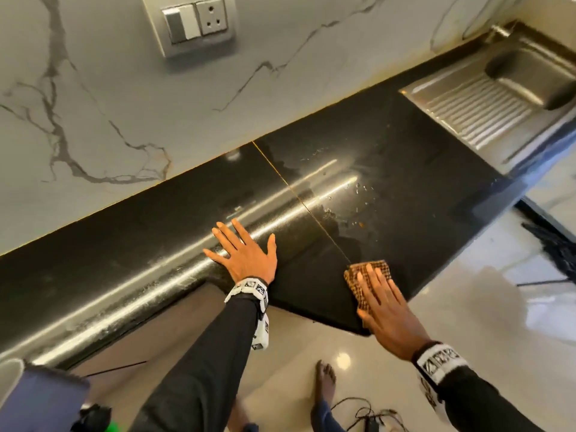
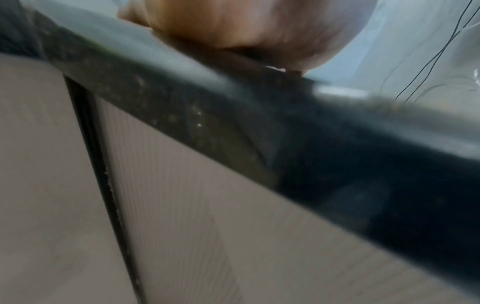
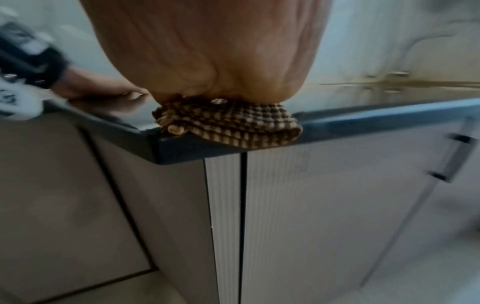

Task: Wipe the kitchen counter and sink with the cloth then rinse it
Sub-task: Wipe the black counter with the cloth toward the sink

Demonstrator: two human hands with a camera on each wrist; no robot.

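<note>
The cloth, a brown-and-tan checked rag folded into a wad, lies on the near corner of the black tabletop, its folded edge hanging slightly over the front lip, as the right wrist view shows. The right hand lies flat on top of it, palm down, fingers straight and close together, pressing the rag onto the stone rather than gripping it. Just to the left, apart from the rag, the left hand rests palm down on the tabletop near its front edge, fingers straight and spread wide, holding nothing. Both wrists carry white bands with black square markings over dark sleeves. Beyond the hands, wet smears and small crumbs speckle the surface beside a thin seam in the stone. Farther right, set into the tabletop, is the steel sink with its ribbed drainboard. A white marbled wall with a switch and socket plate stands behind. Below the tabletop are grey cabinet doors and a glossy tiled floor.
</note>
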